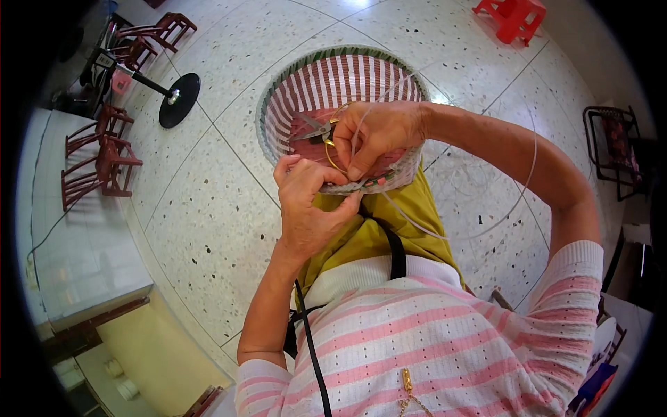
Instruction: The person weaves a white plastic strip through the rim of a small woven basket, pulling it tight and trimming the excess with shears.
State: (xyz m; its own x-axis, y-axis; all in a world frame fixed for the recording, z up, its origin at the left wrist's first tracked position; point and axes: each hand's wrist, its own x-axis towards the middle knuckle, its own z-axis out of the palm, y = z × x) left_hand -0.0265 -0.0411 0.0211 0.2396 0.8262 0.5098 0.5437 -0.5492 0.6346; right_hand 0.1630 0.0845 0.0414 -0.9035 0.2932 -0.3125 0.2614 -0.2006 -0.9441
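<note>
A woven basket [278, 115], striped reddish and white with a green-flecked rim, rests on my lap over yellow trousers. My left hand [309, 205] grips its near rim, fingers bent over the edge and thumb outside. My right hand [372, 139] is closed around scissors [329, 144] with gold-coloured handles, their blades [313, 128] angled up-left over the basket’s interior. The right thumb presses down at the near rim beside the left fingers. A long, thin pale strip [476, 234] loops from the rim around to the right of my right forearm and passes over that hand.
Wooden chairs [114, 167] and a black stand with a round base [177, 99] are at the left, beside a white tiled ledge [83, 250]. A red plastic stool [509, 19] stands at the back right, a dark folding chair [611, 149] at the right, on a speckled floor [215, 208].
</note>
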